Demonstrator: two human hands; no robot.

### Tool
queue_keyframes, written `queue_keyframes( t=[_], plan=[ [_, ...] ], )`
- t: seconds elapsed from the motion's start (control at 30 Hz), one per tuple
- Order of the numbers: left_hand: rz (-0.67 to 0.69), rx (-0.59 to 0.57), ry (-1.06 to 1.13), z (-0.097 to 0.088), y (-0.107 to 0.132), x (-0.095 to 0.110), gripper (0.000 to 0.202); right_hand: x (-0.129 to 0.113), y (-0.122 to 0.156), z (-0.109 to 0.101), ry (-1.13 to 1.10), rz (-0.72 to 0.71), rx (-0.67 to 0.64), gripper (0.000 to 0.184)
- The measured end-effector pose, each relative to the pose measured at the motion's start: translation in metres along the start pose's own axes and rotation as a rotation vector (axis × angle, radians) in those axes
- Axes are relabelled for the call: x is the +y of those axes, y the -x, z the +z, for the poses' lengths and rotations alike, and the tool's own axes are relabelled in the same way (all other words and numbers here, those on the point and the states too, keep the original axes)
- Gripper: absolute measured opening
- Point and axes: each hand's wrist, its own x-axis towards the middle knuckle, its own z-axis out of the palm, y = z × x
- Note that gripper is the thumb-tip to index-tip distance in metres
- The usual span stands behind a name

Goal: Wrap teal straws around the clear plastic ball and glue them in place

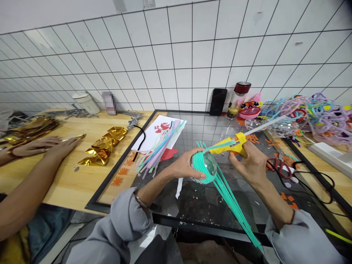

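My left hand is closed around a clear round container, tilted on its side above the dark glass-topped table. Teal pipe cleaners wrap its outside, and their loose ends trail down to the right past the table's front edge. In my right hand is a yellow hot glue gun, with a long whitish glue stick running out of its back. Its nozzle points left, at the upper rim of the wrapped container. The nozzle tip is partly hidden by a teal strand.
Pastel pipe cleaners lie over white paper. Red-handled scissors, a black cable and a tangled pipe-cleaner heap are right. A phone and glass bottle stand by the wall. Left, a co-worker's hands rest near gold foil.
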Motion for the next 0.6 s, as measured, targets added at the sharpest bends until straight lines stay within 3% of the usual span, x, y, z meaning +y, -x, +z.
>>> queue_keyframes(
  t=[0.6],
  plan=[
    [-0.001,0.006,-0.011,-0.0008,0.0000,0.0005,0.094,-0.0039,-0.0023,-0.0038,-0.025,-0.011,-0.001,0.021]
  ],
)
